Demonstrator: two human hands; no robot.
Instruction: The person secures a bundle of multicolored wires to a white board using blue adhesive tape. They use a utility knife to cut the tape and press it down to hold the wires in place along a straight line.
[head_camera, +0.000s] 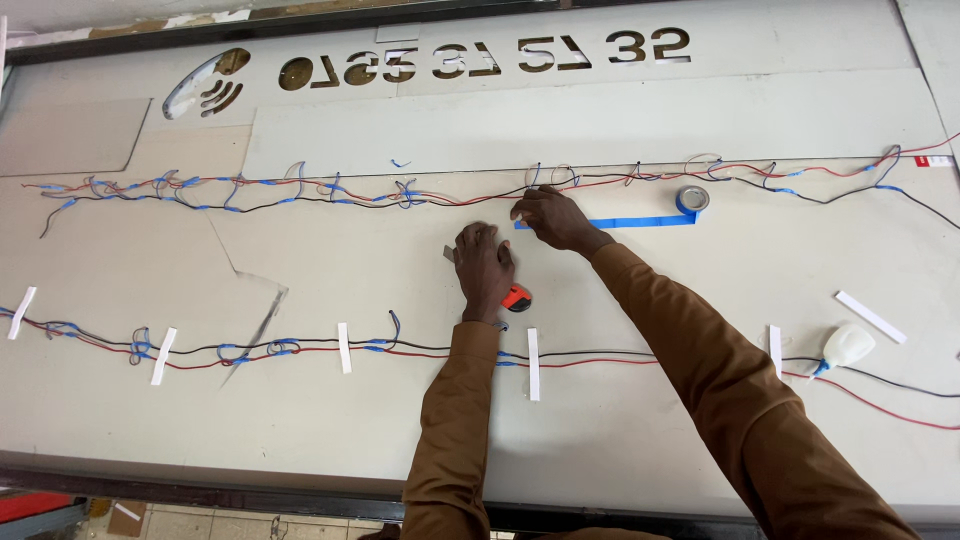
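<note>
On the pale worktop (600, 430) we log: our left hand (484, 268) clenched around an orange-handled utility knife (514, 297), blade end toward the tape. Our right hand (553, 217) pinches the free end of a blue tape strip (640, 220), which runs to its tape roll (691, 199) lying flat. Red and black wires (300, 190) run just above; a second wire run (300, 350) crosses below, near a white bottle (846, 345).

left hand (484, 268): grips orange cutter (516, 298) | right hand (553, 219): pins blue tape strip (640, 220) beside tape roll (692, 199)
</note>
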